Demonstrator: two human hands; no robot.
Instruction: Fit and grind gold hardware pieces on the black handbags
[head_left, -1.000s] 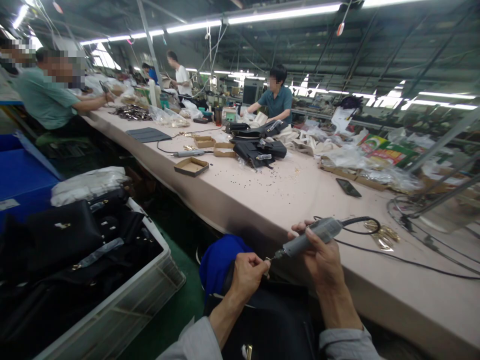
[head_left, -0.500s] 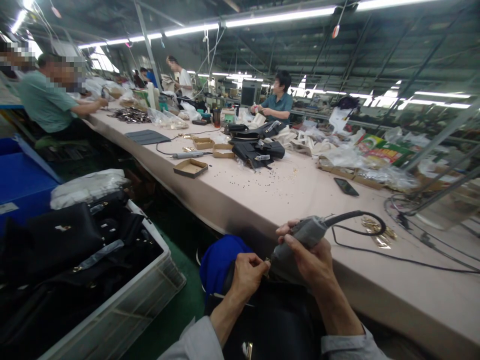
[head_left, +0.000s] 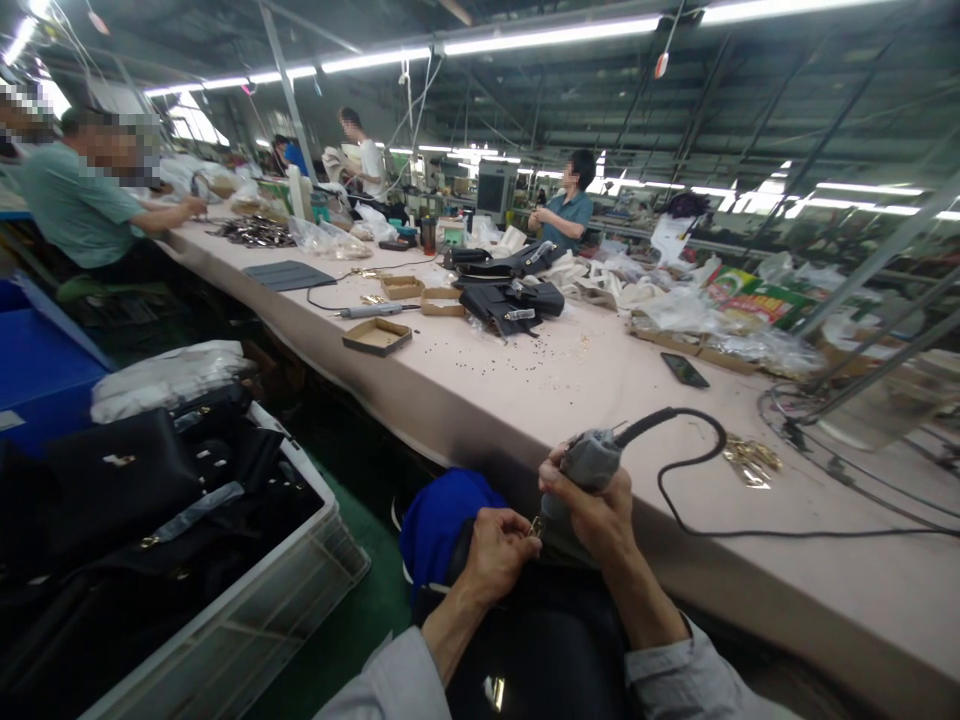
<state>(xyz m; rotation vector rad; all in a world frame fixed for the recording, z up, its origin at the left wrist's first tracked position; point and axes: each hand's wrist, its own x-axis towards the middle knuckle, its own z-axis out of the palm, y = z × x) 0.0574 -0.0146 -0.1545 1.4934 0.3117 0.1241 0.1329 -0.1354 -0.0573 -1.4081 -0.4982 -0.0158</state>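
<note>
My right hand [head_left: 596,510] is wrapped round a grey corded power screwdriver [head_left: 581,470], held steeply with its tip down by my left hand. My left hand [head_left: 495,552] is closed in a pinch on a small gold metal fitting [head_left: 535,524] at the top of a black bag [head_left: 525,640] resting on my lap. The tool's black cable [head_left: 694,470] loops back over the pink table [head_left: 600,390]. Both hands are in front of the table's near edge.
A white crate [head_left: 247,610] of black bags stands at my left, with a blue bin [head_left: 37,370] behind it. On the table lie a phone [head_left: 684,369], cardboard trays [head_left: 377,336], black bags [head_left: 510,295], gold parts [head_left: 750,460] and plastic wrap. Other people work along the far side.
My right hand has swung the screwdriver from nearly level to steeply upright and brought it closer to my left hand. The left hand has stayed pinched at the bag.
</note>
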